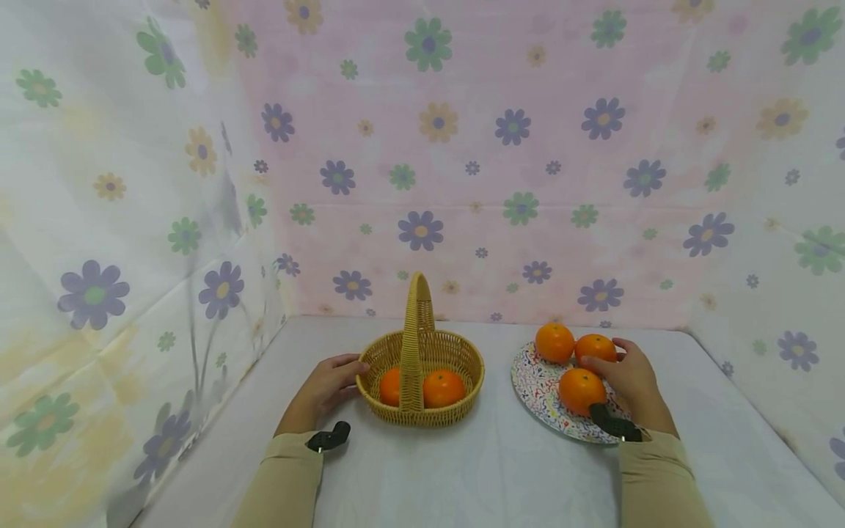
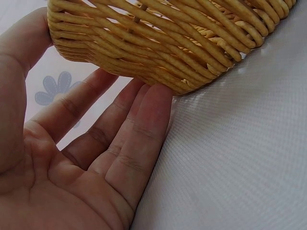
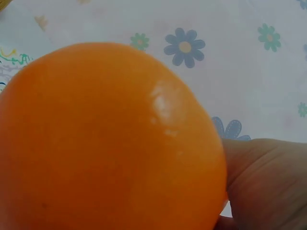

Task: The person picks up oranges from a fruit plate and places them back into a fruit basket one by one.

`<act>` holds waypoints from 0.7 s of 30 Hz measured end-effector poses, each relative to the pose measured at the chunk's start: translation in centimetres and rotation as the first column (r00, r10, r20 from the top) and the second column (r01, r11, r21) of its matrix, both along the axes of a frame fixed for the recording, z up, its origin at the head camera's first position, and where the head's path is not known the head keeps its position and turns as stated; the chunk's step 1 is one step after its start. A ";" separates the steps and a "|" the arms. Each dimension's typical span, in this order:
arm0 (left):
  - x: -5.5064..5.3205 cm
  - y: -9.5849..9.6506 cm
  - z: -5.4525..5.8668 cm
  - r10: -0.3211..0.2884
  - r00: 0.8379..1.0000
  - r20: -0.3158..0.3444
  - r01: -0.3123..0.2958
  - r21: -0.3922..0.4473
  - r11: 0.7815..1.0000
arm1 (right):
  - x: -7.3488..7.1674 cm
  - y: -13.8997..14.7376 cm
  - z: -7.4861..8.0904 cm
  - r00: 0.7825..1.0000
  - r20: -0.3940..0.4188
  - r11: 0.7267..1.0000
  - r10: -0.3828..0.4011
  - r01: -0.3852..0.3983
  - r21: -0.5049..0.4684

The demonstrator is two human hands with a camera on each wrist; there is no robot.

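A wicker basket (image 1: 422, 418) with a tall arched handle stands on the table, two oranges (image 1: 444, 388) inside it. My left hand (image 1: 328, 385) holds the basket's left side, thumb at the rim; the left wrist view shows the fingertips (image 2: 156, 103) against the lower woven wall. Over a speckled plate (image 1: 538, 400) at the right, my right hand (image 1: 627, 374) grips the back right orange (image 1: 596, 347) between thumb and fingers. Another orange (image 1: 554, 342) sits to its left. The front orange (image 1: 582, 391) fills much of the right wrist view and hides most of the grip there.
White cloth covers the table (image 1: 455, 477). Flower-printed fabric (image 1: 475, 191) hangs behind it and along both sides. A dark wrist-camera mount (image 1: 330, 437) sits at the left cuff, another (image 1: 614, 424) at the right cuff, overlapping the plate's front edge in the head view.
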State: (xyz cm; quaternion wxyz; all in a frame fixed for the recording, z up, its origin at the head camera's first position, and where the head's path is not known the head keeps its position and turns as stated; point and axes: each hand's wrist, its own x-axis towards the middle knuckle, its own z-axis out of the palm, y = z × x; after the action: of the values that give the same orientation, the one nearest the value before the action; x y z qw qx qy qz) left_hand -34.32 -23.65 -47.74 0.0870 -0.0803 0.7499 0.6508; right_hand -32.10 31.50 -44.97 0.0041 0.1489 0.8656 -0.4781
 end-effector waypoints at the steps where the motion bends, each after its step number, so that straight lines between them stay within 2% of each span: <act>1: 0.0 0.0 0.0 -0.001 1.000 -0.001 0.001 -0.001 1.000 | 0.0 0.0 -0.1 1.000 -0.004 1.000 -0.011 0.011 0.007; 8: 0.0 0.1 0.0 -0.006 1.000 -0.003 0.006 0.002 1.000 | 0.1 0.0 -0.2 0.997 -0.019 0.997 -0.077 0.077 0.020; 14: 0.0 0.1 0.0 -0.003 1.000 -0.004 0.003 0.007 1.000 | 0.2 0.1 -0.2 0.994 -0.016 0.994 -0.107 0.106 -0.036; 21: 0.0 -0.1 -0.1 0.000 1.000 -0.005 0.000 0.014 1.000 | 0.0 0.3 -0.3 0.991 0.030 0.991 -0.129 0.130 -0.036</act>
State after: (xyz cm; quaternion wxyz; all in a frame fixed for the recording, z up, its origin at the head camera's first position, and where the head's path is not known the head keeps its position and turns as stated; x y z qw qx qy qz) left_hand -34.33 -23.71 -47.85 0.0859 -0.0781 0.7454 0.6564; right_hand -32.08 31.79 -45.32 -0.0124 0.2112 0.8448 -0.4915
